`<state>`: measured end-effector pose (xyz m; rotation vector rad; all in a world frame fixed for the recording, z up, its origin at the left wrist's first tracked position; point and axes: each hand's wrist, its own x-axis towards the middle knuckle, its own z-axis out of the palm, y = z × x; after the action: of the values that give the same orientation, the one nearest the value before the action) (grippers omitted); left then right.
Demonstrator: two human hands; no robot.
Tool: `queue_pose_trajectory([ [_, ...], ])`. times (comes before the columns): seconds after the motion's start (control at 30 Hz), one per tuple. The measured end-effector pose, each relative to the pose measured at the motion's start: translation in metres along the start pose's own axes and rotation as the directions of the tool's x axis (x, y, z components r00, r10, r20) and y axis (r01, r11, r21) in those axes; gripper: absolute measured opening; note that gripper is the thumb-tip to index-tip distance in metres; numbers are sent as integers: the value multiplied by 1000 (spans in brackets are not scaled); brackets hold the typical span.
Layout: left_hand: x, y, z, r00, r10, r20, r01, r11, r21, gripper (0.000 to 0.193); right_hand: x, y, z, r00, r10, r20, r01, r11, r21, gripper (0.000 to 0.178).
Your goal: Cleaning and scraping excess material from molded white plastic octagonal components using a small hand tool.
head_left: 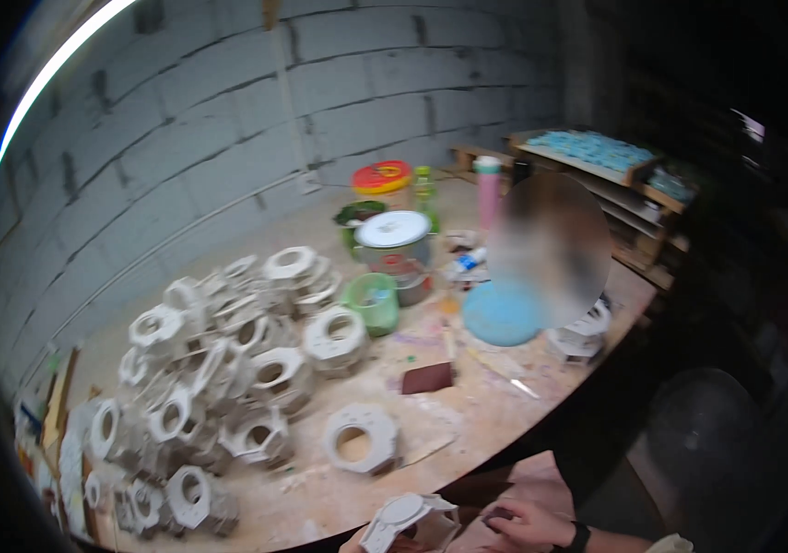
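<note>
At the lower edge, my left hand (353,544) grips a white, many-sided hollow casting (410,519) with a round opening. Most of that hand is hidden behind the piece or out of the picture. Just right of it, my right hand (537,528), with a dark band at the wrist, pinches a small dark piece (502,514), too blurred to name surely. It is close to the casting, over a pink cloth (546,481). On the table in front lies a similar white ring-like casting (360,438), and beyond it a brown rectangular sheet (427,378) resembling sandpaper.
Several white castings (270,373) are heaped on the table's left. Farther back stand a green cup (372,304), a lidded bucket (394,244), a red-and-yellow-lidded tub (382,182) and a pink bottle (488,194). A light blue disc (502,313) and a knife-like tool (509,376) lie rightward, near the curved-looking edge.
</note>
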<state>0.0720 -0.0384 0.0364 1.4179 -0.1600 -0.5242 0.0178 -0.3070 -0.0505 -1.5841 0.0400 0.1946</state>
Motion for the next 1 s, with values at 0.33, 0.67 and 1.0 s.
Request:
queue_pose_trajectory([
  [0.33, 50, -4, 45, 982, -22, 190, 11, 998, 57, 37, 13, -1, -16, 920, -375, -113, 333, 901, -277, 18],
  [0.67, 42, -24, 32, 984, -7, -179, 45, 977, 209, 17, 10, -5, -18, 961, -167, -220, 147, 984, -105, 21],
  [1.0, 72, -19, 63, 963, 269, -26, -234, 877, 419, 48, 26, -70, -35, 980, -127, -150, 100, 979, -177, 27],
])
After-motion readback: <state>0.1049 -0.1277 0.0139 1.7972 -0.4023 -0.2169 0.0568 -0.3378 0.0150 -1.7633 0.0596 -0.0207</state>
